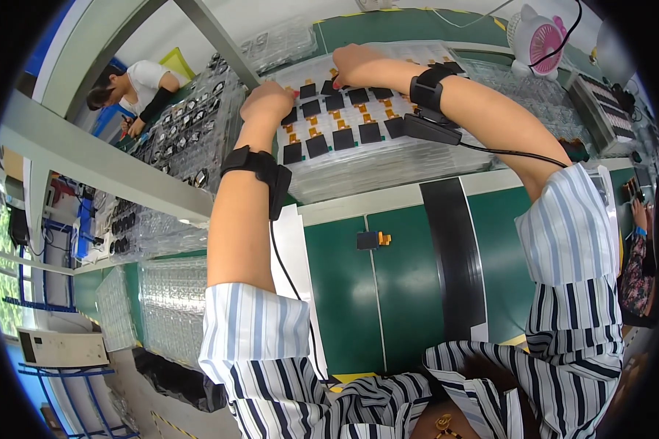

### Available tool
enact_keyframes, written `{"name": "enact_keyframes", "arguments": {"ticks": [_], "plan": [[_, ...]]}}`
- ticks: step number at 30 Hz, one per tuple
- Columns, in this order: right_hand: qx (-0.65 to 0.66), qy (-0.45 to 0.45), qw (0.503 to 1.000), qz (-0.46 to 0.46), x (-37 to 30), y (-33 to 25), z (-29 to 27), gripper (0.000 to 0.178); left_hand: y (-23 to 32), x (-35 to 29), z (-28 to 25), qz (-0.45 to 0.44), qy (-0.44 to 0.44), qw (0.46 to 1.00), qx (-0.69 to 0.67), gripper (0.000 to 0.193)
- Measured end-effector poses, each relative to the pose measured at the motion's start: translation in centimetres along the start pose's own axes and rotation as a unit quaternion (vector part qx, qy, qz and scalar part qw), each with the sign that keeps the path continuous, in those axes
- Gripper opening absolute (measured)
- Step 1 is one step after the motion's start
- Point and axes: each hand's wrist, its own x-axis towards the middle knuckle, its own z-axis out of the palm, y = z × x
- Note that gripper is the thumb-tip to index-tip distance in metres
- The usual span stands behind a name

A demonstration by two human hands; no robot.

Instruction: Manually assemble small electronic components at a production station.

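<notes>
Both my arms reach forward over a stack of clear plastic trays (388, 172). The top tray holds rows of small black square display modules (343, 139) with orange flex tails. At the tray's left edge, my left hand (268, 102) is closed with its fingers curled beside a module; what they hold is hidden. Farther back, my right hand (357, 66) points leftward with thumb and fingers pinched at a slightly tilted display module (330, 88) in the back row. A single display module (367, 240) lies on the green mat nearer me, its orange tail to the right.
A black strip (452, 256) runs across the green mat (344, 293). To the left, a grey metal post (117, 157) separates me from more stacked trays and a seated person (150, 84). A pink and white fan (542, 42) stands at the back right. Cables trail from my wristbands.
</notes>
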Motion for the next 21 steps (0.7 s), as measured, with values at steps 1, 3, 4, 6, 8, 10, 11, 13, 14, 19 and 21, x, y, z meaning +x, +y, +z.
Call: {"name": "enact_keyframes", "arguments": {"ticks": [1,3,4,6,8,10,11,13,14,19,21], "plan": [[0.005,-0.007,1.0,-0.01,0.1,0.1,-0.2,0.035,0.1,0.1,0.2,0.01,0.007,1.0,0.016,0.038],[0.011,-0.016,1.0,-0.02,0.2,0.2,-0.2,0.037,0.1,0.4,0.4,0.02,0.01,0.999,0.031,0.04],[0.019,-0.014,1.0,-0.009,0.3,0.2,-0.2,0.036,0.1,0.7,0.4,0.03,0.0,0.999,0.017,0.039],[0.034,-0.009,0.999,0.011,0.4,0.1,-0.3,0.036,-0.2,1.0,0.2,0.05,-0.019,0.999,-0.011,0.039],[0.04,0.0,0.999,-0.006,0.1,-0.4,-0.6,0.036,-0.7,1.1,-0.1,0.039,-0.038,0.997,-0.062,0.038],[0.052,0.02,0.998,-0.039,-0.3,-1.0,-0.6,0.035,-1.4,1.0,-0.5,0.019,-0.071,0.984,-0.161,0.037],[0.052,0.019,0.998,-0.038,-0.8,-1.0,-0.2,0.035,-1.8,0.9,-0.4,0.02,-0.073,0.984,-0.162,0.037],[0.016,0.036,0.991,-0.127,-2.0,-1.0,0.9,0.032,-2.8,0.5,-0.4,0.117,-0.032,0.989,-0.081,0.034],[-0.002,0.045,0.984,-0.172,-2.3,-1.0,1.2,0.03,-3.1,0.3,-0.4,0.164,-0.011,0.986,-0.04,0.033],[0.071,0.031,0.987,-0.141,-1.8,-0.9,0.2,0.027,-3.7,-0.9,0.7,0.227,0.028,0.973,-0.027,0.031],[0.212,-0.034,0.97,-0.118,-1.1,-1.3,-0.6,0.03,-3.9,-0.8,0.6,0.196,-0.001,0.974,-0.113,0.03]]}}
